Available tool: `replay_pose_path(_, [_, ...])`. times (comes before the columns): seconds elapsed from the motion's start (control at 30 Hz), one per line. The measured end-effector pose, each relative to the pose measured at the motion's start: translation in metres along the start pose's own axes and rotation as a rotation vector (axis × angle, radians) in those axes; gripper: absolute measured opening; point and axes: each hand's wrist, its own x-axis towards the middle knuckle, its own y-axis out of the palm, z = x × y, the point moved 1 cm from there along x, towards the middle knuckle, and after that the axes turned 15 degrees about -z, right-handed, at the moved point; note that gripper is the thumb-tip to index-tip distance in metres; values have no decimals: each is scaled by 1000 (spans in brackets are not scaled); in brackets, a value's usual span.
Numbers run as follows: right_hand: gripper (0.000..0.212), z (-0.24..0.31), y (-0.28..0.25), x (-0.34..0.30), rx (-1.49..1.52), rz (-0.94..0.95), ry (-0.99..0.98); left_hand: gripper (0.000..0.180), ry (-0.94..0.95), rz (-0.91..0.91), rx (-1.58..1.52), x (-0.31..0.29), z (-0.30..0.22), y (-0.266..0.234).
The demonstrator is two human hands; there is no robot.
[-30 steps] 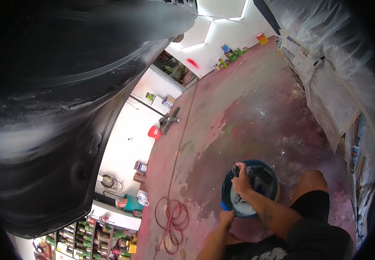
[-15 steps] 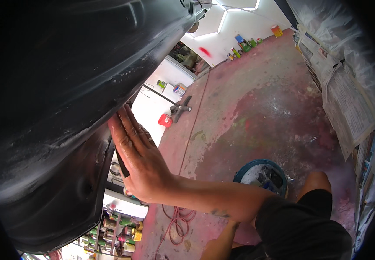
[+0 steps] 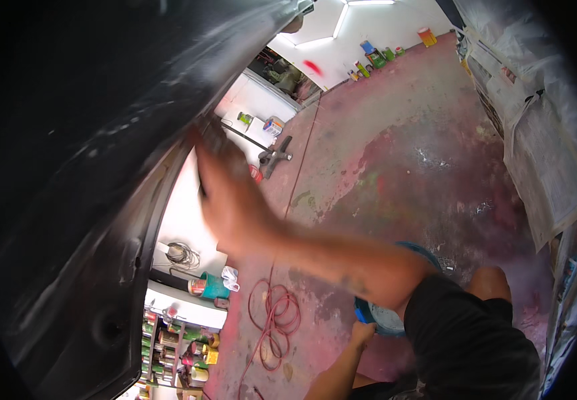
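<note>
A large black car body panel (image 3: 102, 167), streaked with whitish film and drops, fills the left side. My right hand (image 3: 235, 190) reaches across to its edge. The hand is blurred, fingers laid along the surface; a thin dark sheet (image 3: 202, 187) shows beside the palm, mostly hidden by the hand. Lower down, my left hand (image 3: 365, 331) is closed beside a teal bucket (image 3: 390, 329), with a bright blue thing (image 3: 360, 312) at its fingers. Its kind is not clear. My right arm covers the middle of the bucket.
A coiled red hose (image 3: 275, 320) lies on the stained floor. Masking paper (image 3: 542, 153) and plastic cover something at the right. A black stand (image 3: 275, 157) stands near the white wall. Shelves of cans (image 3: 182, 350) are at lower left; several bottles (image 3: 375, 59) line the far wall.
My right hand has moved up along the panel edge. My left hand has come out from behind my right arm, with the blue thing at it. The view has shifted a little.
</note>
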Motion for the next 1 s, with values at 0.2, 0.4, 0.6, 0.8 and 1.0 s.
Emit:
replay_pose_path(0.2, [74,-83,21,38,-377,-103,-106,27,14,-7,50,18,12,12])
replay_pose_path(0.4, [61,-150,-11,120,-224,-35,149,26,136,-64,-63,22,19,25])
replay_pose_path(0.6, [83,33,-4,3,-46,2,-188,26,73,5,-26,38,36,20])
replay_pose_path(0.8, [76,-87,-5,93,-399,-8,41,28,60,14,-23,15,4,12])
replay_pose_path(1.0, [75,12,5,28,-188,-23,-102,16,152,-86,-218,38,40,26])
